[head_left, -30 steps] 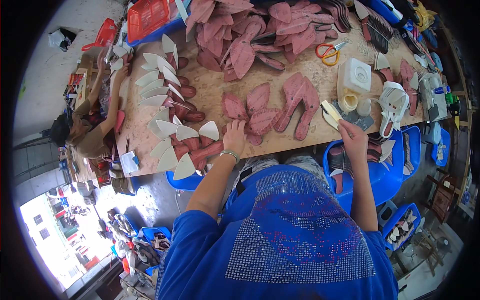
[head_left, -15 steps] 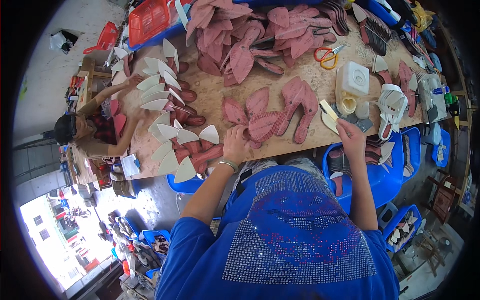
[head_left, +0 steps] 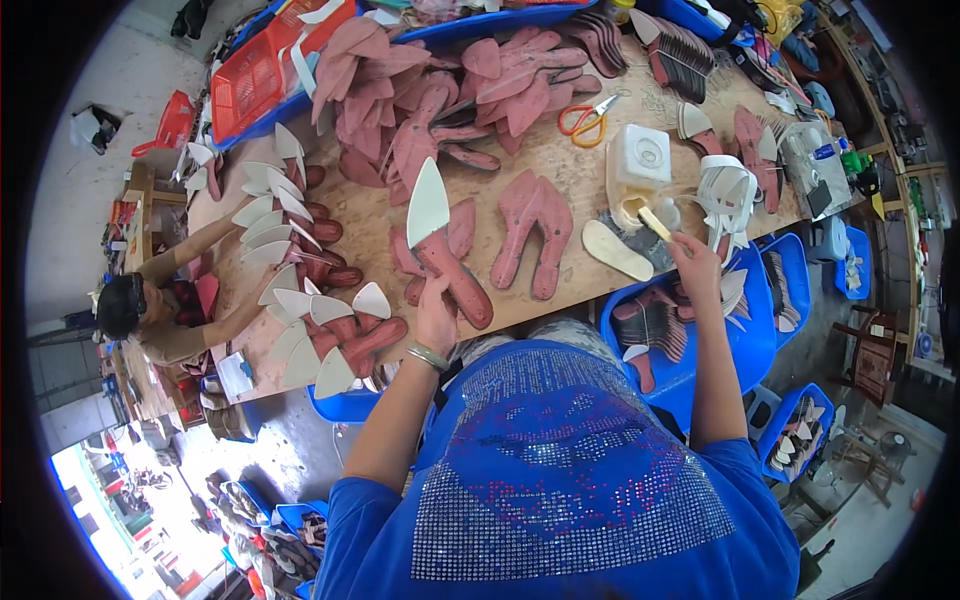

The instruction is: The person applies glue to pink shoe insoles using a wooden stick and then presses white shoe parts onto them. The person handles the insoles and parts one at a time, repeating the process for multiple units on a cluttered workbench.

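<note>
My left hand [head_left: 436, 310] is closed round a red shoe insole [head_left: 455, 275], tilted above the table, its toe end covered by a white pointed piece [head_left: 429, 205]. Behind it more red insoles [head_left: 462, 228] lie partly hidden. In my right hand [head_left: 696, 262] is a cream brush [head_left: 655, 223], pinched by its end, its tip at the opening of a white plastic container [head_left: 638, 165] with a glue-coloured mouth. Below the brush, a cream insole-shaped piece [head_left: 616, 250] rests beside a dark pad. A pair of red insoles [head_left: 533, 230] lies between my hands.
Heaped red insoles [head_left: 400, 100] fill the table's far side, near orange-handled scissors [head_left: 585, 121]. White-tipped insoles [head_left: 330, 320] lie in rows at left, where a co-worker [head_left: 160, 310] reaches in. A blue bin [head_left: 690, 375] stands under the front edge at right.
My left hand has lifted an insole with a white toe piece off the table. The brush has moved from over the cream piece to the container's mouth. The view has shifted to the right.
</note>
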`<move>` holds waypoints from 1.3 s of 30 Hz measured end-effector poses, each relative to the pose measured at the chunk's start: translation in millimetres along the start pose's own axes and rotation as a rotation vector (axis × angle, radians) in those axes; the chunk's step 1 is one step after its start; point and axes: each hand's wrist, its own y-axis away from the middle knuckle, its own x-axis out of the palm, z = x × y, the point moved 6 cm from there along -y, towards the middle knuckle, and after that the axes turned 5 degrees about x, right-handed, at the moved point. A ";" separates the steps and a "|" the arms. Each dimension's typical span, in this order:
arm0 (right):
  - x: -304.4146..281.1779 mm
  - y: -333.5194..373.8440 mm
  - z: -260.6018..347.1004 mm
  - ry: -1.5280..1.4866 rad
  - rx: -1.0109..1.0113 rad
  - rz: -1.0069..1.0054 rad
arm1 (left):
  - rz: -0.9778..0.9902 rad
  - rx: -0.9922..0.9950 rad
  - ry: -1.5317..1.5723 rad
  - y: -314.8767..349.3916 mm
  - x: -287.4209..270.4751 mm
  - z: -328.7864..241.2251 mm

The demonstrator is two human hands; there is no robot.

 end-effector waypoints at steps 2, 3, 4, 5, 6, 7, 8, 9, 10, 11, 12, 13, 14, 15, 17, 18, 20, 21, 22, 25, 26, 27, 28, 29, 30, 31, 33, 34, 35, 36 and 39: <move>6.2 -6.8 -14.5 0.066 -0.002 -0.002 | -0.012 -0.051 0.066 0.6 8.1 3.0; 10.9 -12.0 -22.2 0.098 -0.004 -0.001 | -0.021 -0.076 0.099 1.5 11.6 4.5; 16.5 -16.4 -24.7 0.136 -0.043 -0.010 | -0.012 -0.092 0.087 3.4 17.0 3.3; 21.0 -20.7 -28.5 0.158 -0.065 -0.011 | -0.004 -0.108 0.077 5.8 22.5 1.8; 26.6 -24.3 -27.6 0.177 -0.091 -0.007 | -0.001 -0.121 0.063 8.4 25.1 0.4; 30.5 -28.3 -26.9 0.196 -0.116 -0.004 | 0.010 -0.132 0.067 10.2 27.1 0.9; 33.2 -33.0 -27.7 0.236 -0.120 0.000 | 0.021 -0.142 0.070 12.0 29.1 1.5; 35.2 -36.5 -22.9 0.276 -0.125 0.006 | 0.030 -0.152 0.073 14.1 30.2 2.3; 37.3 -40.3 -17.8 0.316 -0.130 0.011 | 0.017 -0.144 0.083 16.6 30.0 2.1; 40.9 -44.5 -12.2 0.346 -0.140 0.038 | 0.005 -0.137 0.093 19.7 29.7 1.9; 41.5 -49.3 -9.6 0.381 -0.145 0.061 | -0.002 -0.134 0.106 22.2 31.4 3.9; 42.6 -54.5 -8.0 0.416 -0.150 0.084 | -0.021 -0.141 0.122 24.3 31.2 5.5; 44.0 -60.2 -5.6 0.429 -0.185 0.092 | -0.039 -0.149 0.137 26.3 29.8 6.2; 45.4 -64.8 -3.9 0.444 -0.218 0.101 | -0.059 -0.160 0.153 29.1 29.3 7.8; 46.2 -73.8 -4.2 0.488 -0.247 0.139 | -0.072 -0.150 0.140 34.4 31.3 9.3; 43.3 -78.2 0.5 0.519 -0.249 0.172 | -0.083 -0.142 0.136 37.1 31.2 9.9; 38.6 -84.2 6.3 0.583 -0.283 0.214 | -0.116 -0.110 0.123 38.9 27.5 14.2; 35.8 -86.4 8.1 0.616 -0.316 0.221 | -0.131 -0.093 0.117 39.1 25.8 15.9; 33.3 -88.7 10.0 0.649 -0.348 0.229 | -0.122 -0.089 0.114 39.0 24.6 17.7; 28.1 -95.8 20.5 0.727 -0.400 0.291 | -0.098 -0.085 0.116 38.9 24.0 18.8; 24.0 -97.4 23.1 0.712 -0.380 0.302 | -0.089 -0.089 0.123 39.2 25.1 18.9; 18.8 -97.8 30.2 0.696 -0.362 0.313 | -0.082 -0.091 0.129 39.9 27.1 17.2; 14.0 -98.8 37.0 0.680 -0.345 0.323 | -0.094 -0.090 0.125 40.8 28.4 15.7; 9.4 -98.9 43.8 0.635 -0.339 0.361 | -0.107 -0.089 0.120 42.0 30.4 14.2; 4.6 -97.6 49.8 0.590 -0.332 0.400 | -0.120 -0.090 0.116 43.8 30.9 13.8; 3.6 -96.5 52.1 0.544 -0.325 0.439 | -0.115 -0.090 0.122 44.0 30.9 14.5; -0.4 -96.3 45.7 0.442 -0.356 0.390 | -0.104 -0.089 0.135 43.1 30.7 15.0; -0.6 -96.0 40.9 0.388 -0.375 0.367 | -0.119 -0.104 0.135 43.3 29.7 14.9; -0.6 -95.7 32.9 0.303 -0.365 0.354 | -0.134 -0.118 0.135 43.3 30.5 16.0; 0.8 -94.7 24.0 0.217 -0.358 0.344 | -0.153 -0.129 0.135 43.3 30.5 16.7; 0.9 -89.1 5.3 -0.204 -0.055 0.439 | -0.215 -0.149 -0.036 41.3 23.7 18.0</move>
